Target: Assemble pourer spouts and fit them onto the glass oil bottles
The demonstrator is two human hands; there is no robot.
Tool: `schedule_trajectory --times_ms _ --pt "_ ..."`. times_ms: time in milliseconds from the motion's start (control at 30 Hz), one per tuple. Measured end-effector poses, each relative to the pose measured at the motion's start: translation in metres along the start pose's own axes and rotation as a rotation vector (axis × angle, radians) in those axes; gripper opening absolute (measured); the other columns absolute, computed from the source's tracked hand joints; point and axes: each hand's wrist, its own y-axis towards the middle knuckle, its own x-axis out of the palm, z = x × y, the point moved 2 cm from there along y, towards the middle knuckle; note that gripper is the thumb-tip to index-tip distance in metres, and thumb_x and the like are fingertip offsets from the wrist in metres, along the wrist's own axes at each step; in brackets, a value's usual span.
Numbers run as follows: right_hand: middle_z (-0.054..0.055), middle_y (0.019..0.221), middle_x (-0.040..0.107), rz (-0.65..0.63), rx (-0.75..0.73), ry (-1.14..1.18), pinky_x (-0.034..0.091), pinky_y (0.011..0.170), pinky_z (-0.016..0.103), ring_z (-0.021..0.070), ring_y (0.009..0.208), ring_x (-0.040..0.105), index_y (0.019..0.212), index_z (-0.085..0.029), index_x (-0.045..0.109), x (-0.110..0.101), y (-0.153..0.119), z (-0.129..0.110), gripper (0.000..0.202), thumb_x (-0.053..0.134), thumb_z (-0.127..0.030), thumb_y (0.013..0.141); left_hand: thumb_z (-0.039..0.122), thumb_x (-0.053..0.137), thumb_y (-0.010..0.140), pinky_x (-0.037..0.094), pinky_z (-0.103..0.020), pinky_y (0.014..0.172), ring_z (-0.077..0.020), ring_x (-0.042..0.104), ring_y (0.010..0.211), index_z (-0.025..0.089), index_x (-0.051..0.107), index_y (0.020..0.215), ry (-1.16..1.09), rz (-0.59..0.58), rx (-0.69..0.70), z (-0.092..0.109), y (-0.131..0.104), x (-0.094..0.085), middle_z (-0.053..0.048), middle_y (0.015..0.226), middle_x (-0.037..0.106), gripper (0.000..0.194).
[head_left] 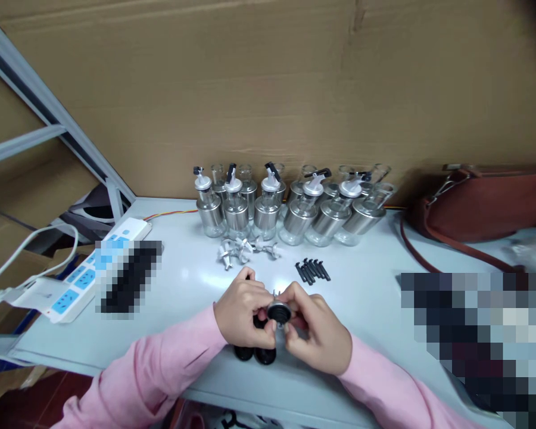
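Note:
Near the table's front edge, my left hand (249, 310) and my right hand (318, 326) are closed on a round stopper piece (279, 313) with a silver rim and black rings, one hand on each side. Black round pieces (265, 356) lie partly hidden beneath my left hand. Beyond my hands are several silver pourer parts (242, 251), and to their right several small black levers (312, 271). Several glass bottles with metal bands (267, 215) stand at the back; the five pourer tops among them have black levers.
A white power strip (93, 268) with a plugged-in cable lies at the left beside a blurred dark object (131, 277). A brown bag (491, 202) rests at the right, its strap on the table (366, 298). Cardboard stands behind; a metal frame (49, 116) rises at the left.

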Motion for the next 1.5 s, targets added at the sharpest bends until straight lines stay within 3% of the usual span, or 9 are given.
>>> schedule_trajectory --times_ms 100,200,333,500,700,933,1067,1267,1500 --pt "-0.007 0.053 0.047 0.078 -0.058 -0.118 0.034 0.044 0.021 0.0103 0.042 0.045 0.089 -0.020 0.042 -0.004 0.000 0.004 0.026 0.045 -0.014 0.065 0.027 0.042 0.066 0.032 -0.032 0.068 -0.0101 0.042 0.050 0.017 0.042 0.058 0.075 0.019 0.014 -0.003 0.001 -0.004 0.004 0.051 0.047 0.013" --pt "-0.001 0.062 0.057 0.132 -0.077 -0.213 0.041 0.049 0.024 0.0133 0.049 0.053 0.093 -0.019 0.044 -0.007 0.001 0.009 0.028 0.051 -0.018 0.066 0.026 0.045 0.073 0.035 -0.034 0.074 -0.0130 0.050 0.061 0.016 0.053 0.079 0.112 0.035 0.012 -0.005 0.002 -0.007 0.000 0.068 0.058 0.014" --pt "0.002 0.073 0.064 0.213 -0.105 -0.169 0.045 0.053 0.023 0.0127 0.056 0.057 0.085 -0.021 0.043 -0.013 0.004 0.012 0.013 0.054 -0.023 0.078 0.021 0.049 0.078 0.041 -0.033 0.074 -0.0140 0.053 0.067 0.017 0.051 0.096 0.062 0.078 0.024 -0.006 0.001 -0.008 -0.004 0.083 0.060 0.019" --pt "0.002 0.071 0.064 0.277 -0.090 -0.166 0.046 0.055 0.024 0.0143 0.062 0.061 0.084 -0.022 0.044 -0.019 0.005 0.014 0.007 0.050 -0.025 0.086 0.022 0.055 0.080 0.045 -0.033 0.080 -0.0202 0.055 0.092 0.018 0.045 0.112 0.021 0.094 0.044 -0.010 -0.002 -0.006 -0.009 0.099 0.057 0.034" --pt "0.004 0.075 0.066 0.241 -0.109 -0.171 0.048 0.060 0.026 0.0169 0.068 0.064 0.082 -0.021 0.045 -0.017 0.004 0.014 0.007 0.049 -0.023 0.087 0.029 0.051 0.087 0.047 -0.033 0.076 -0.0181 0.056 0.084 0.018 0.045 0.110 0.039 0.048 0.020 -0.013 -0.002 -0.003 -0.009 0.098 0.056 0.026" --pt "0.003 0.073 0.066 0.242 -0.140 -0.206 0.045 0.063 0.028 0.0164 0.068 0.062 0.080 -0.020 0.046 -0.014 0.004 0.012 0.009 0.049 -0.024 0.088 0.033 0.053 0.085 0.046 -0.033 0.076 -0.0200 0.056 0.087 0.017 0.044 0.105 0.076 0.041 0.052 -0.011 -0.002 -0.002 -0.009 0.097 0.056 0.027" --pt "0.002 0.074 0.067 0.180 -0.144 -0.203 0.038 0.068 0.030 0.0144 0.066 0.059 0.081 -0.019 0.050 -0.017 0.006 0.007 0.013 0.041 -0.021 0.090 0.028 0.054 0.079 0.046 -0.031 0.071 -0.0184 0.055 0.079 0.017 0.044 0.097 0.080 0.066 0.052 -0.010 -0.003 -0.001 -0.007 0.090 0.056 0.023" --pt "0.002 0.061 0.060 0.377 0.160 -0.523 0.027 0.065 0.031 0.0162 0.063 0.052 0.067 -0.018 0.059 -0.033 0.007 0.025 0.026 0.045 -0.024 0.087 0.018 0.052 0.070 0.044 -0.028 0.066 -0.0169 0.051 0.074 0.018 0.045 0.089 0.152 0.095 0.042 -0.007 -0.001 -0.003 -0.004 0.082 0.052 0.021" --pt "0.004 0.063 0.063 0.132 0.346 -0.715 0.023 0.060 0.032 0.0203 0.068 0.055 0.069 -0.020 0.068 -0.027 0.006 0.040 0.024 0.050 -0.019 0.084 0.015 0.050 0.069 0.043 -0.028 0.065 -0.0166 0.049 0.073 0.018 0.044 0.088 0.193 0.122 0.045 -0.007 -0.001 -0.005 -0.004 0.084 0.051 0.021"
